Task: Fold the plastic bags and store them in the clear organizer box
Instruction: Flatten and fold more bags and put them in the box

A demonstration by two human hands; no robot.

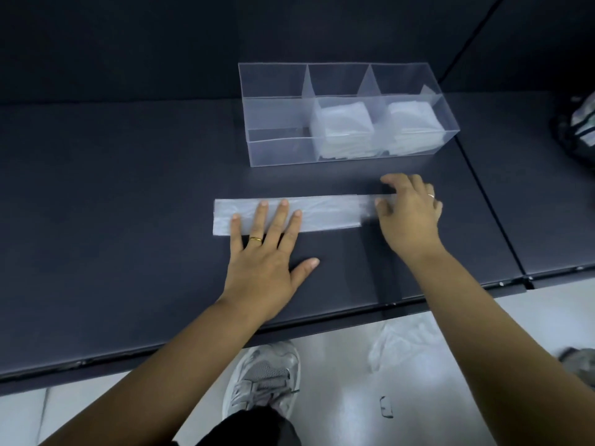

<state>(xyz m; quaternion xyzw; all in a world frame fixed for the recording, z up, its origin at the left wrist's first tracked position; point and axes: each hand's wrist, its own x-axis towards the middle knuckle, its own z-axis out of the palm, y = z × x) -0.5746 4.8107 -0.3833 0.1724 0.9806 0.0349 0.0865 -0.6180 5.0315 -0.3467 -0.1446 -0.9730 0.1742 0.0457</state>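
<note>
The right hand (410, 214) covers the right end of the folded bag strip (325, 212), so its grip there is not clear. A dark object (576, 130) is cut by the right edge. The right forearm (483, 317) hides part of a crumpled bag (402, 346) on the floor (338, 387).

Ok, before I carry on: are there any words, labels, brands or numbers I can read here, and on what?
No readable text anywhere.
The clear organizer box, folded bags and plastic bag under the hands are all unprinted.
The shoe shows no legible logo.
The striped object at the right edge is too blurred and cut off to read.
The small object on the floor is too small to read.
</note>
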